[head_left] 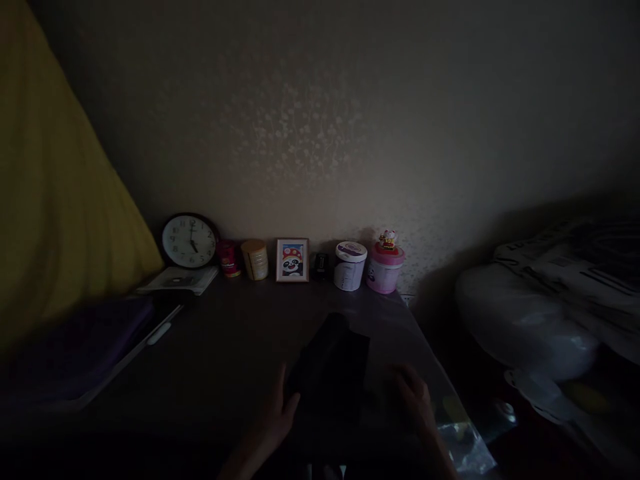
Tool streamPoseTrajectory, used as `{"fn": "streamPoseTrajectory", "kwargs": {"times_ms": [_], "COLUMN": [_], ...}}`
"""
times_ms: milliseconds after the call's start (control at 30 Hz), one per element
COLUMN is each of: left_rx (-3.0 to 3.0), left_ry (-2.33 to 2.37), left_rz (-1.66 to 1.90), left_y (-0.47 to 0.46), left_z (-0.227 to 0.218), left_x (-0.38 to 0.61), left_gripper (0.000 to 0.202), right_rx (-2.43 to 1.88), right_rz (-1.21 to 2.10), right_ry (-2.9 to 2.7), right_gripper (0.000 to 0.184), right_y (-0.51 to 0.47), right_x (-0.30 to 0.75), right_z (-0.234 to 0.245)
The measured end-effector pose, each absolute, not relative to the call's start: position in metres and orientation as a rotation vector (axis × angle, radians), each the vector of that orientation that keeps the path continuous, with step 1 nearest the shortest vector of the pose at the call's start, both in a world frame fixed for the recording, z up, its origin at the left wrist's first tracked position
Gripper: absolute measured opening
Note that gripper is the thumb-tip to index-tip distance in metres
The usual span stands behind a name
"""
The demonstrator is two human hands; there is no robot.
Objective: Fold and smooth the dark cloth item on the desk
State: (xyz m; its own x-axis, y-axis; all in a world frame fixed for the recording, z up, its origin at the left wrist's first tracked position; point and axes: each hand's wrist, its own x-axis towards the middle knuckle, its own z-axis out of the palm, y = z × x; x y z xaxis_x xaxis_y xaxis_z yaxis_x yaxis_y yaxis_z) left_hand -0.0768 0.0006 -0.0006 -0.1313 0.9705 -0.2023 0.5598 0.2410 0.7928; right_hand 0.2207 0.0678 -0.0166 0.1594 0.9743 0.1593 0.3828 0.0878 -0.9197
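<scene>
A dark, black item (333, 367), perhaps cloth or a soft pouch, stands up from the desk in the middle; the dim light hides its exact kind. My left hand (275, 417) is closed on its left edge, with the thumb on the near side and the other fingers partly hidden behind it. To the right of the black item is my right hand (413, 397), its fingers bent toward it but dark and smeared. Whether they touch it or hold anything does not show.
Along the wall stand a round clock (189, 241), a red tub (229, 259), a tan canister (255, 260), a framed panda picture (293, 261), a white tub (349, 268) and a pink tub (385, 275) topped by a figurine. A yellow curtain (65, 180) hangs left; plastic-wrapped bundles (530, 320) lie right.
</scene>
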Motion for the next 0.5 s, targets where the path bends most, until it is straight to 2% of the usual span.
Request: {"fn": "streamPoseTrajectory", "kwargs": {"times_ms": [100,267,500], "left_rx": [1.809,1.856,1.657], "left_ry": [1.941,2.034,1.949], "left_rz": [0.723,0.455,0.674], "left_y": [-0.006,-0.004,0.015], "left_z": [0.0,0.003,0.019], "left_x": [-0.075,-0.067,-0.085], "left_gripper": [0.066,0.073,0.069], "right_rx": [-1.474,-1.468,-1.446], "right_rz": [0.711,0.654,0.622], "right_ry": [-1.412,-1.441,-1.462], "right_gripper": [0.035,0.036,0.036], "right_y": [0.067,0.068,0.07], "right_x": [0.219,0.22,0.219], "right_z": [-0.014,-0.018,-0.017]}}
